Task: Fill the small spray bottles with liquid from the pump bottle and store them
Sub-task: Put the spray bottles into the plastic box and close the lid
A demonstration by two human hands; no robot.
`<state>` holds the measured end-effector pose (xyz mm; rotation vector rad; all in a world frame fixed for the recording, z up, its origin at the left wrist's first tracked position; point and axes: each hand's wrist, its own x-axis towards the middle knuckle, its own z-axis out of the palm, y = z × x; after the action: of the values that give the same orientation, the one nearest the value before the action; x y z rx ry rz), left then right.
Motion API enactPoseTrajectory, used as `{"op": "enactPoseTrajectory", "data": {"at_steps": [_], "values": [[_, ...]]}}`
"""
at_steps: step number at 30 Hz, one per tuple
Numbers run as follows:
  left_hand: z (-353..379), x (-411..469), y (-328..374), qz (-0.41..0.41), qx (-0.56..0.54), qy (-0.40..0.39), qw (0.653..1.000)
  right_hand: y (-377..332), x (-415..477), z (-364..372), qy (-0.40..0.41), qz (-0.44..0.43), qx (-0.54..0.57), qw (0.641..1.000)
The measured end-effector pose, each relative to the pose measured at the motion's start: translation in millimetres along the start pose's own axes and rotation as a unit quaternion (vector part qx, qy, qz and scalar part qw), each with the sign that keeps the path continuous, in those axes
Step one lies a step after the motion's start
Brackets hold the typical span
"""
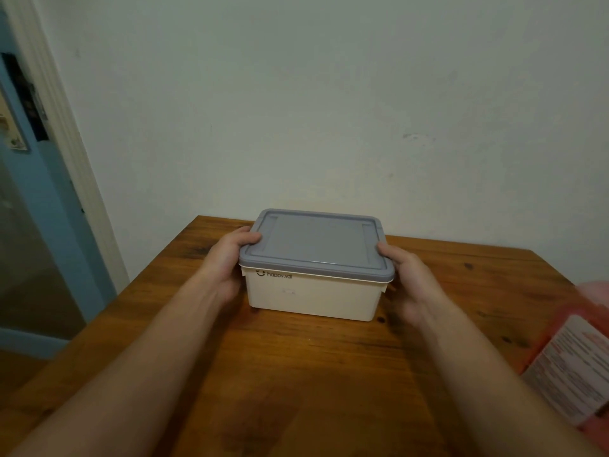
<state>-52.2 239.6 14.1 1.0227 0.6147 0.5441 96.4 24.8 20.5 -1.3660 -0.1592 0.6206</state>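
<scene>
1. Brown wooden table (296,374) meets a pale plaster wall (329,110).
2. A cream rectangular plastic storage box (313,296) sits toward the table's far edge, its grey lid (316,242) on top.
3. The left hand (227,258) grips the box's left end, thumb curled over the lid rim.
4. The right hand (408,275) grips the right end likewise.
5. A blurred orange-red bottle (565,321), white-labelled, perhaps the pump bottle, shows at right.

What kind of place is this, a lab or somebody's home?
Probably a room in a home: a worn wooden table pushed against a plain painted wall, a blue door frame at the left, and a household storage box.
</scene>
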Motion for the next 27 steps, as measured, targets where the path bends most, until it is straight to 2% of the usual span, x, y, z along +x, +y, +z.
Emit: {"op": "enactPoseTrajectory", "data": {"at_steps": [9, 15, 27], "values": [[5.3, -5.0, 1.3, -0.023, -0.013, -0.002, 1.000, -5.2, -3.4, 6.5, 0.017, 0.054, 0.041, 0.998], [8.3, -10.3, 2.7, -0.041, -0.020, 0.006, 0.999, -7.0, -5.0, 6.6, 0.020, 0.058, 0.037, 0.997], [11.4, -13.3, 5.8, 0.017, -0.025, 0.035, 0.999, -1.5, -9.7, 9.3, 0.054, -0.048, 0.049, 0.996]]}}
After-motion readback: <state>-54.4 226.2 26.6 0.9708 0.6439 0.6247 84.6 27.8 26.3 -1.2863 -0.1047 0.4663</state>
